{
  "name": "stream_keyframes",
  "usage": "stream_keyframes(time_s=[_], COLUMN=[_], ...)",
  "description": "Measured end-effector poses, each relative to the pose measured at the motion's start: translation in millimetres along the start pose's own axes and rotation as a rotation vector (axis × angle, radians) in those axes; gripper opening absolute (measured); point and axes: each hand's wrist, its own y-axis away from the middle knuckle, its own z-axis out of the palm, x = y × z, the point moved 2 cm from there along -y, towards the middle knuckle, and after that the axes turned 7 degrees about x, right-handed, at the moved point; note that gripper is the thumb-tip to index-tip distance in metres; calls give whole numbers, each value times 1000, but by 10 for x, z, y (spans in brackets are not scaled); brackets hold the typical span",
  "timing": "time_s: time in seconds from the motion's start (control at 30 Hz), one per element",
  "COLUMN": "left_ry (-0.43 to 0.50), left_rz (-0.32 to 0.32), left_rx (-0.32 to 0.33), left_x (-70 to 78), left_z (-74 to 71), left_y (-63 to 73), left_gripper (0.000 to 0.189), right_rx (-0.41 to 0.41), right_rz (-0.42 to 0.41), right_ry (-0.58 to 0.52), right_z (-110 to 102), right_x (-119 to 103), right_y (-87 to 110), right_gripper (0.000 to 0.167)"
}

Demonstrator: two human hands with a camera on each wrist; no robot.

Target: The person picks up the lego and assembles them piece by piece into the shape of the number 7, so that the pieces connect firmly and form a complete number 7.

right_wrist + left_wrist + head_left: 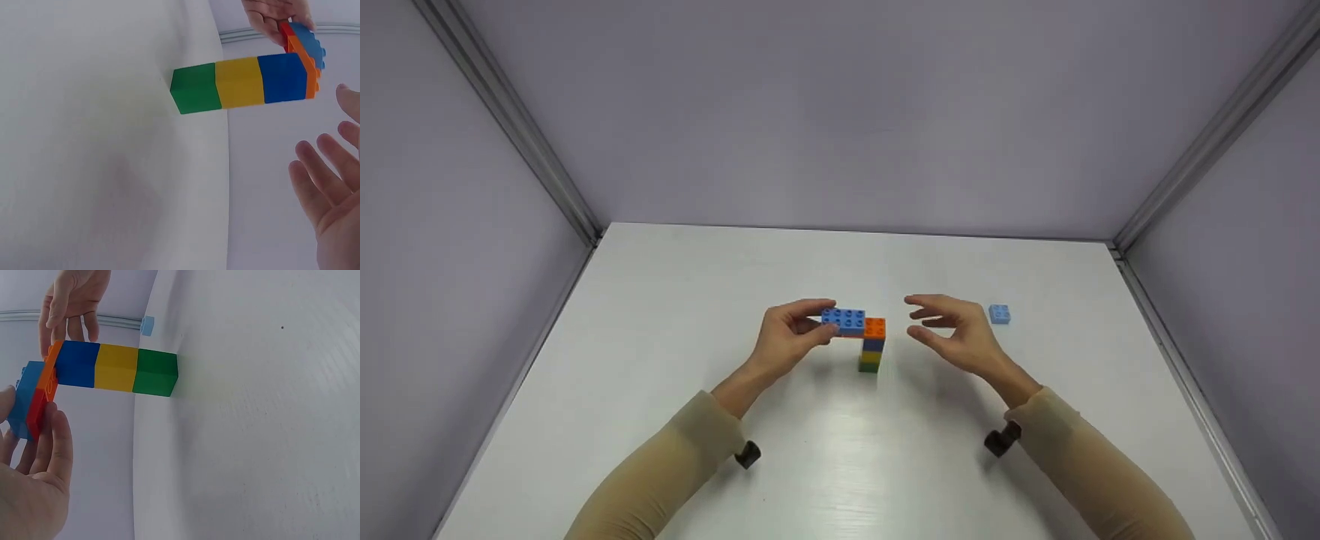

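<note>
A tower of toy building bricks stands on the white table: a green brick (156, 372) at the bottom, a yellow brick (116, 367) over it, then a dark blue brick (77, 364). Across its top lies a thin orange brick (307, 73), jutting out to the left. A light blue eight-stud brick (844, 320) sits over that overhanging side, with a thin red piece (38, 408) beneath it. My left hand (787, 334) pinches the light blue brick and red piece between thumb and fingers. To the right of the tower, my right hand (956, 334) holds nothing, fingers loosely bent and apart.
A small light blue four-stud brick (1000, 314) lies on the table (697, 270) beyond the right hand. Pale grey walls (840, 112) enclose the back and both sides of the table.
</note>
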Motion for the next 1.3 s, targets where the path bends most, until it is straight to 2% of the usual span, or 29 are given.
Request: stream_keyframes(time_s=[0.33, 0.8, 1.03, 1.3], left_ry=[-11, -34, -56, -63], left_rz=[-19, -32, -41, -42], left_rx=[6, 19, 22, 19], left_x=[8, 23, 44, 35], left_z=[-30, -28, -30, -35], left_y=[0, 14, 13, 25], left_gripper=[42, 40, 39, 38], right_rx=[120, 228, 197, 113], right_rz=[112, 308, 444, 571], right_ry=[-52, 49, 184, 235], right_z=[-445, -972, -1145, -1212], right_x=[246, 781, 986, 1144], right_y=[45, 201, 274, 317], right_gripper=[45, 45, 56, 68])
